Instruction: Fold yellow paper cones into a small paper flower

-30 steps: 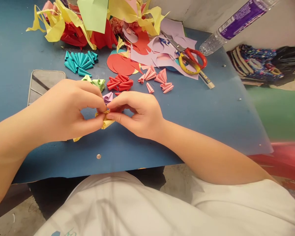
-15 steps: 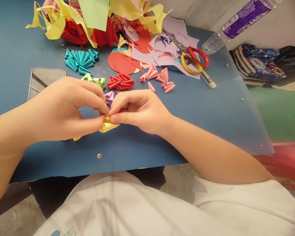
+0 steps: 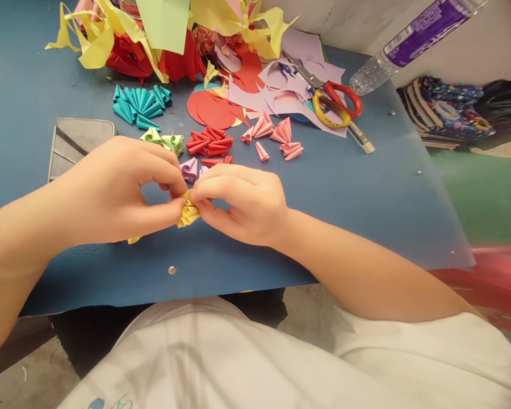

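Observation:
Between my two hands, just above the blue table, is a yellow rolled paper piece (image 3: 189,215) with curled layers. My left hand (image 3: 128,193) pinches its left side between thumb and fingers. From the right, my right hand (image 3: 247,204) pinches its upper right edge, fingertips close to those of the left. Part of the yellow paper is covered by the fingers. Another bit of yellow paper (image 3: 134,240) peeks out under my left hand. Just beyond the fingertips lie purple paper rolls (image 3: 189,169), green paper rolls (image 3: 170,142) and red paper cones (image 3: 208,142).
Teal paper cones (image 3: 138,105) and pink paper cones (image 3: 281,130) lie farther back. A phone (image 3: 74,142) is left, partly behind my left hand. Scissors (image 3: 336,102) rest on purple paper scraps (image 3: 259,94) near a plastic bottle (image 3: 378,68). Crumpled yellow paper (image 3: 96,48) fills the back.
My right hand has shifted slightly down and turned, its fingers now curving down onto the paper. The yellow paper has turned, showing its curled ends. My left hand stays nearly in place.

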`<state>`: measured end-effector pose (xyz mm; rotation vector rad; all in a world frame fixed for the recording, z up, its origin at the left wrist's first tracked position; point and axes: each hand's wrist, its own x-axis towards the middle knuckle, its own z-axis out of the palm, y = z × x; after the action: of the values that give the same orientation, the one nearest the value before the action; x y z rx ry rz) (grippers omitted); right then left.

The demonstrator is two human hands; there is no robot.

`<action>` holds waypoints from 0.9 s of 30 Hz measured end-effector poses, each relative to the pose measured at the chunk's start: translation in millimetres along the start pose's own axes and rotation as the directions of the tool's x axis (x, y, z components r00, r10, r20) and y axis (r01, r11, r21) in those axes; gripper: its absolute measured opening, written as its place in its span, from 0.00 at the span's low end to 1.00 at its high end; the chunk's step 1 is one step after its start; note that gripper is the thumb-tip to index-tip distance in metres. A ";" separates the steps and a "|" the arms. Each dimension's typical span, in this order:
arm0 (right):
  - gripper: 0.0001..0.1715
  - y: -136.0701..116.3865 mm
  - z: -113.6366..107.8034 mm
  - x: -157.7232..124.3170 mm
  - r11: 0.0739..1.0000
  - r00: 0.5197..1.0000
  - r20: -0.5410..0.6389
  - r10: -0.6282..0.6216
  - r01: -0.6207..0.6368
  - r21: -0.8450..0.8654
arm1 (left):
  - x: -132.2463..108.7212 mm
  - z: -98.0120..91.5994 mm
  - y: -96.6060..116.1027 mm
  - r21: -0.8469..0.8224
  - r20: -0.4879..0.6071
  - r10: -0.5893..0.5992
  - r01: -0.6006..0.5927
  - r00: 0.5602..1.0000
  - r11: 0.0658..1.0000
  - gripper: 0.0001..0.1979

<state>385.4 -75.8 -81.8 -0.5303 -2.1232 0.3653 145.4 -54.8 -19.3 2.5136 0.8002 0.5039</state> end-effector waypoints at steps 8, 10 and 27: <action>0.11 -0.5 -3.6 1.4 1.000 0.991 0.131 -0.015 0.018 -0.024 | -0.3 3.7 -1.4 -0.039 0.023 -0.018 0.019 1.000 0.999 0.09; 0.11 -0.1 -4.7 2.3 1.000 0.993 0.112 -0.024 0.022 0.012 | 0.8 3.3 -0.8 -0.072 0.034 -0.044 0.046 0.998 0.996 0.09; 0.04 -1.1 0.6 4.6 0.949 0.986 0.002 0.166 -0.160 0.273 | 1.0 0.6 0.6 -0.031 0.037 -0.045 0.047 0.998 0.998 0.09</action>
<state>382.3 -74.5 -78.4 -0.5465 -1.9714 0.7312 146.7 -54.8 -19.3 2.4625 0.8281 0.4504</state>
